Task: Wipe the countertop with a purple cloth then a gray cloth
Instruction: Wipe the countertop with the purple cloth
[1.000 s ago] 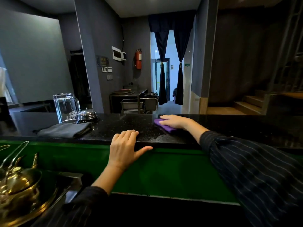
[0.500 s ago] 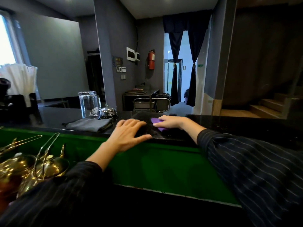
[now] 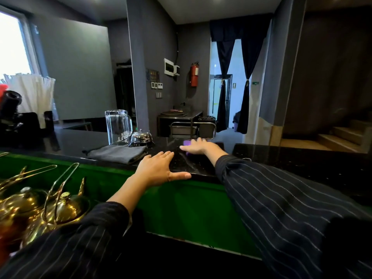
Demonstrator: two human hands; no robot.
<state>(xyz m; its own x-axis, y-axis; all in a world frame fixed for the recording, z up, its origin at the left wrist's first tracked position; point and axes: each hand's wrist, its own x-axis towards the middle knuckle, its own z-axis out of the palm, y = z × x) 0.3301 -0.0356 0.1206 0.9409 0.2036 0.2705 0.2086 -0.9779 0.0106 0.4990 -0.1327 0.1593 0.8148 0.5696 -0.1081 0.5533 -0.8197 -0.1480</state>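
The black speckled countertop [image 3: 302,160] runs across the view above a green front panel. My right hand [image 3: 196,147] lies flat on the purple cloth [image 3: 187,142] at the far part of the counter; the hand hides most of the cloth. My left hand [image 3: 159,168] rests palm down on the counter's near edge, fingers spread, holding nothing. A folded gray cloth [image 3: 118,154] lies on the counter just left of my left hand, apart from it.
A glass pitcher [image 3: 118,126] and a silver service bell [image 3: 141,137] stand behind the gray cloth. Brass teapots [image 3: 60,208] with tall handles sit below the counter at lower left. Dark equipment [image 3: 12,113] and white straws stand at far left.
My right hand has slid the purple cloth away from me toward the counter's far edge. My left hand has stayed on the near edge. The view has turned left.
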